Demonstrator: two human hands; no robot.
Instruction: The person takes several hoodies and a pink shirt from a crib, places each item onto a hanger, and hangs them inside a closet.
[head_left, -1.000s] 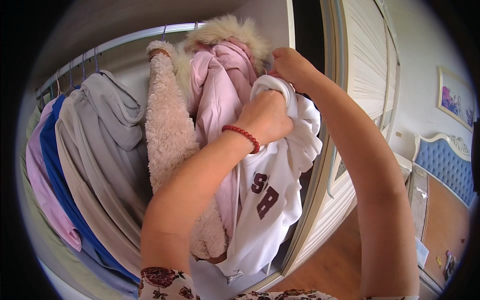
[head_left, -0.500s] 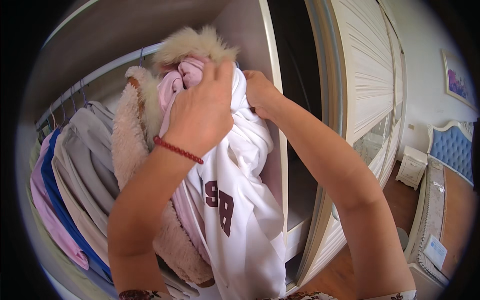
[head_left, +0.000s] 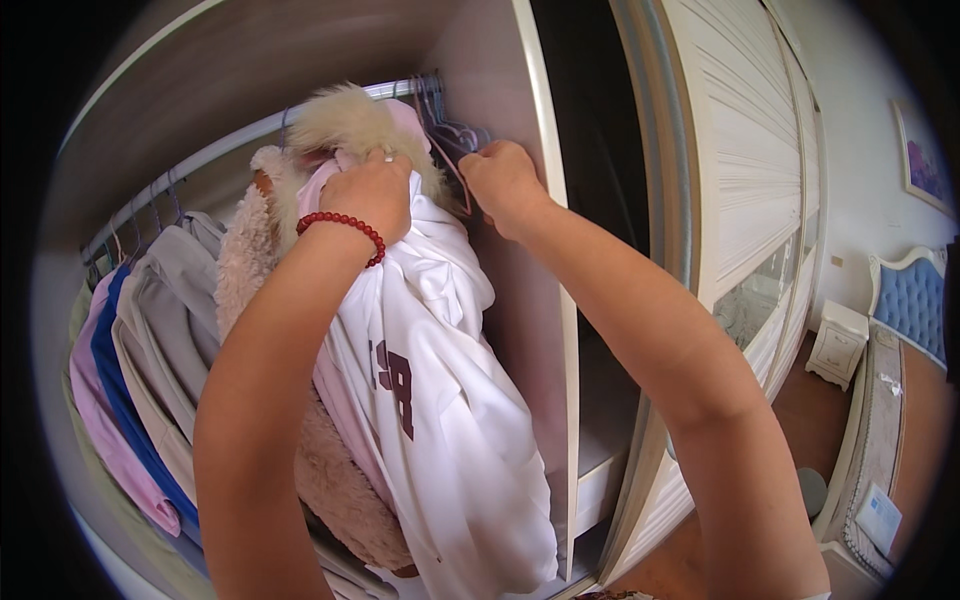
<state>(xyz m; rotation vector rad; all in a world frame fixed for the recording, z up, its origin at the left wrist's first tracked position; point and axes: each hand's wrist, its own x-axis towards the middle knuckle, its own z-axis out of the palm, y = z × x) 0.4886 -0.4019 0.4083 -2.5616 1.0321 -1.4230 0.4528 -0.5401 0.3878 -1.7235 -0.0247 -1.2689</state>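
Observation:
My left hand (head_left: 365, 195) is closed on the bunched upper part of a white sweatshirt (head_left: 450, 400) with dark red lettering, which hangs down in long folds. Pink cloth (head_left: 318, 185) shows beside my fingers, under a cream fur trim (head_left: 345, 120). To the right, my right hand (head_left: 503, 188) is raised with curled fingers, right against several thin pink and purple clothes hangers (head_left: 450, 145) at the rail's end. Whatever its fingers pinch is hidden.
A white rail (head_left: 235, 140) crosses the wardrobe, with grey, beige, blue and pink clothes (head_left: 150, 330) hanging at left. A fluffy pink coat (head_left: 350, 480) hangs behind the sweatshirt. The wardrobe side panel (head_left: 545, 200) stands by my right hand, a sliding door (head_left: 750, 150) beyond.
My right hand has let go of the white sweatshirt and closed beside the hangers. My left hand has shifted left and down with the sweatshirt, uncovering the hangers at the rail's end.

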